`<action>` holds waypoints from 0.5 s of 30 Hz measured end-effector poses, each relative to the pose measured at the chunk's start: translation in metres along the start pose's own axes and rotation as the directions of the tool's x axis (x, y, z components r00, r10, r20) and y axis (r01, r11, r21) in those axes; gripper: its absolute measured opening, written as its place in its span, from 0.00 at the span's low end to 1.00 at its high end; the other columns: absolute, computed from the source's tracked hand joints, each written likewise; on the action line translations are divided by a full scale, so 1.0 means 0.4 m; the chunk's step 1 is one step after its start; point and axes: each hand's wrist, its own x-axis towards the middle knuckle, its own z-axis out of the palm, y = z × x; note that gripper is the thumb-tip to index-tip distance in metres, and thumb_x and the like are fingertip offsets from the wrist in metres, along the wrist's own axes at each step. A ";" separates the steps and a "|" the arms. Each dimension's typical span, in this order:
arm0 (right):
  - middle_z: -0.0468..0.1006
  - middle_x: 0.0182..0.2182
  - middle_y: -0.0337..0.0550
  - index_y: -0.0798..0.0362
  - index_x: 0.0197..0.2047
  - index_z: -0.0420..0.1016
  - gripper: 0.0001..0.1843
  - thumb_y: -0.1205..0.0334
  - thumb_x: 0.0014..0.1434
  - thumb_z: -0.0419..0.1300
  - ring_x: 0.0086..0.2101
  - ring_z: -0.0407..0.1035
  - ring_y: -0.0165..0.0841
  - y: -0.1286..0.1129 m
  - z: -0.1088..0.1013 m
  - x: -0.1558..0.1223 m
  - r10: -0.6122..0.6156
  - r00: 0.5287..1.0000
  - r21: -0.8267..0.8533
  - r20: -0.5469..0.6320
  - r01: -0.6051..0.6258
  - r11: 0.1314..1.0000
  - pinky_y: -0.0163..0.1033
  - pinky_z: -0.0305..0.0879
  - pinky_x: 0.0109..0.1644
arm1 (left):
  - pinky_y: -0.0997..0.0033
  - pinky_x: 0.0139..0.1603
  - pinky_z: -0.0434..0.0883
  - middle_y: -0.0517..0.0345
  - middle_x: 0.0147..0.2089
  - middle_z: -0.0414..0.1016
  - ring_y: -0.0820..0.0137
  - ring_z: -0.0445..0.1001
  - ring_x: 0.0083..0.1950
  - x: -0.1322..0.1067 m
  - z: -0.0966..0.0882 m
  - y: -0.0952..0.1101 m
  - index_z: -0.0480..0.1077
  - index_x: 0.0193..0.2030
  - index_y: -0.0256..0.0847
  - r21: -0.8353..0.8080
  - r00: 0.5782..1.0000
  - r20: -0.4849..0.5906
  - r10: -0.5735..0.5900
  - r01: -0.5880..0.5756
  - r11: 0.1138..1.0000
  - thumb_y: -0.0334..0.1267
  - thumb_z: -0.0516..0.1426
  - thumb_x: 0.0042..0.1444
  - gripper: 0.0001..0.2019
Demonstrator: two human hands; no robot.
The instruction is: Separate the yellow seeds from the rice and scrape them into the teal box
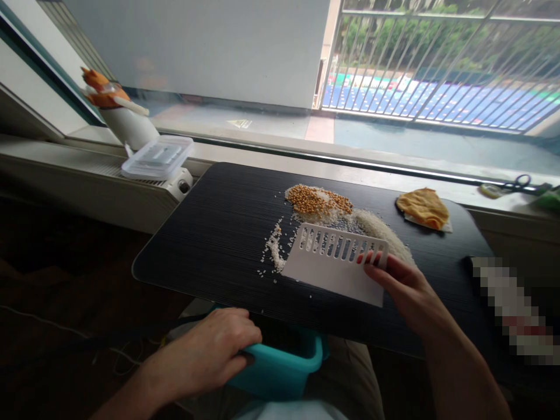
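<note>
My right hand (400, 283) pinches the right end of a flat white plastic sheet (333, 281) with a row of slots along its far edge. The sheet is tilted on the dark table, beside a pile of white rice (378, 224). Behind it lies a heap of yellow soybeans (317, 200) mixed with some rice. Loose rice grains (275, 248) are scattered left of the sheet. Under the table's near edge, my left hand (225, 335) grips the rim of a turquoise plastic bin (280, 364). The bin's inside is mostly hidden in shadow.
The black table (196, 233) stands against a window sill. A folded yellow cloth (423, 208) lies at its right rear. Scissors (518, 182) rest on the sill. A clear lidded box (160, 157) sits on the radiator at left, near an orange cat figure (105, 90).
</note>
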 end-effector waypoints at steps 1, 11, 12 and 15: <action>0.83 0.39 0.46 0.48 0.39 0.84 0.18 0.43 0.53 0.69 0.41 0.74 0.41 0.002 -0.002 -0.001 0.002 1.000 -0.006 -0.003 -0.002 1.000 0.41 0.72 0.45 | 0.67 0.48 0.66 0.58 0.37 0.76 0.62 0.74 0.46 0.000 0.001 -0.001 0.71 0.33 0.41 0.002 1.000 -0.003 0.003 -0.003 1.000 0.24 0.57 0.54 0.07; 0.82 0.38 0.45 0.48 0.39 0.84 0.17 0.44 0.54 0.68 0.40 0.74 0.40 0.004 -0.009 -0.013 0.000 1.000 -0.033 0.023 0.001 0.999 0.39 0.72 0.43 | 0.67 0.50 0.68 0.57 0.39 0.77 0.61 0.75 0.47 -0.002 0.002 0.002 0.73 0.34 0.42 0.030 1.000 -0.004 0.007 -0.007 1.000 0.25 0.57 0.54 0.08; 0.82 0.38 0.45 0.47 0.39 0.84 0.17 0.44 0.54 0.68 0.40 0.74 0.40 0.002 -0.013 -0.015 -0.004 1.000 -0.038 0.030 0.005 0.999 0.39 0.72 0.43 | 0.66 0.51 0.68 0.57 0.39 0.77 0.61 0.75 0.47 -0.002 0.002 0.001 0.73 0.35 0.42 0.032 1.000 -0.008 0.011 -0.011 0.999 0.25 0.57 0.54 0.08; 0.82 0.38 0.45 0.47 0.39 0.83 0.17 0.44 0.55 0.68 0.40 0.74 0.40 -0.004 -0.013 -0.020 -0.021 0.999 -0.037 0.042 0.022 0.999 0.38 0.72 0.43 | 0.65 0.52 0.68 0.57 0.40 0.78 0.61 0.75 0.48 -0.002 0.005 -0.004 0.74 0.36 0.43 0.030 1.000 -0.019 0.015 -0.015 0.999 0.26 0.56 0.55 0.08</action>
